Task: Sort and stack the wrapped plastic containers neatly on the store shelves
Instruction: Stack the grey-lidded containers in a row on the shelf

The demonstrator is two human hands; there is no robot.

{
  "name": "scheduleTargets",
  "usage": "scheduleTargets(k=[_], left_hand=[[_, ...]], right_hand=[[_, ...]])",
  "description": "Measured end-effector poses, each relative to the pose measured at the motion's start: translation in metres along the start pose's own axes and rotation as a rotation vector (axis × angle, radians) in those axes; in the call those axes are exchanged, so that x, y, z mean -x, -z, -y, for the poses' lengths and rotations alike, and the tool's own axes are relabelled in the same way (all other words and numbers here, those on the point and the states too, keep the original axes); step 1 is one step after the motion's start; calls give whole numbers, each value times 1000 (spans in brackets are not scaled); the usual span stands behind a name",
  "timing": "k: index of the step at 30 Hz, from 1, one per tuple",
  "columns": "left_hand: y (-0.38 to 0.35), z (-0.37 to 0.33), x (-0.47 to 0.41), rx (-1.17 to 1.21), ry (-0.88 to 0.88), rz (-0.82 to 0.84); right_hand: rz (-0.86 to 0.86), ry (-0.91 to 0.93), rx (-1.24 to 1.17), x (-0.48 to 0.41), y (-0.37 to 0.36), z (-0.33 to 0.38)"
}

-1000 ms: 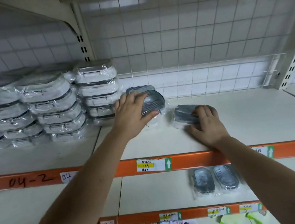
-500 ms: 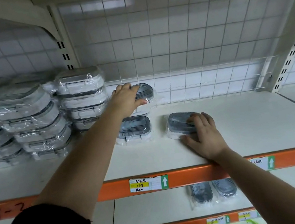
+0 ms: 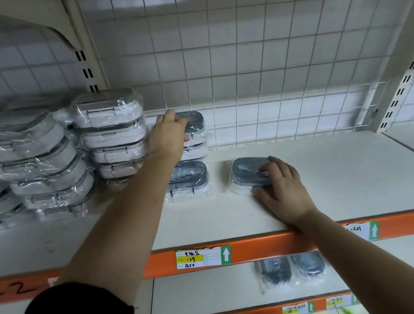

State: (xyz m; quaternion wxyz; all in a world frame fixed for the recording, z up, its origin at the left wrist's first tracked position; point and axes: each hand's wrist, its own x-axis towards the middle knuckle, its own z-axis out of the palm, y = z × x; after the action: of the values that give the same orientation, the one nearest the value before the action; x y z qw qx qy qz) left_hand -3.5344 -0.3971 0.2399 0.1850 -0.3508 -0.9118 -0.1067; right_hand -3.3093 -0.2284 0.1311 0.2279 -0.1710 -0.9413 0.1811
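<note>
1. Since half a second ago, left hand [image 3: 168,135] has reached deeper, fingers curled over top container [image 3: 194,122] of the rear stack [image 3: 195,151].
2. Right hand [image 3: 282,186] rests spread on front container [image 3: 246,172], on the shelf [image 3: 349,176].
3. Probably light, stiff, film-slippery; grasp across the long sides.

Single head-worn wide-angle view, facing the upper shelf [image 3: 337,186] close up, looking forward and slightly down
</note>
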Motion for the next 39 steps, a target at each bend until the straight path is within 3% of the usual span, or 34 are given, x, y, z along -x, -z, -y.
scheduleTargets(k=[5,9,16,25,30,39], left_hand=[[-8,1,40,93,-35,-93],[-18,1,108,177,-81,-277],[-23,3,176,101,-2,-253],[-27,1,188,145,-33,-330],[-25,0,188,108,-14,-369],[-27,-1,187,112,-18,-351]], right_hand=[[-12,20,37,-1,-1,-4],[-71,50,13,1,2,-2],[-215,212,-78,4,15,25],[-81,368,-111,-34,-20,111],[7,322,-82,-55,-36,130],[5,203,35,-56,-44,137]])
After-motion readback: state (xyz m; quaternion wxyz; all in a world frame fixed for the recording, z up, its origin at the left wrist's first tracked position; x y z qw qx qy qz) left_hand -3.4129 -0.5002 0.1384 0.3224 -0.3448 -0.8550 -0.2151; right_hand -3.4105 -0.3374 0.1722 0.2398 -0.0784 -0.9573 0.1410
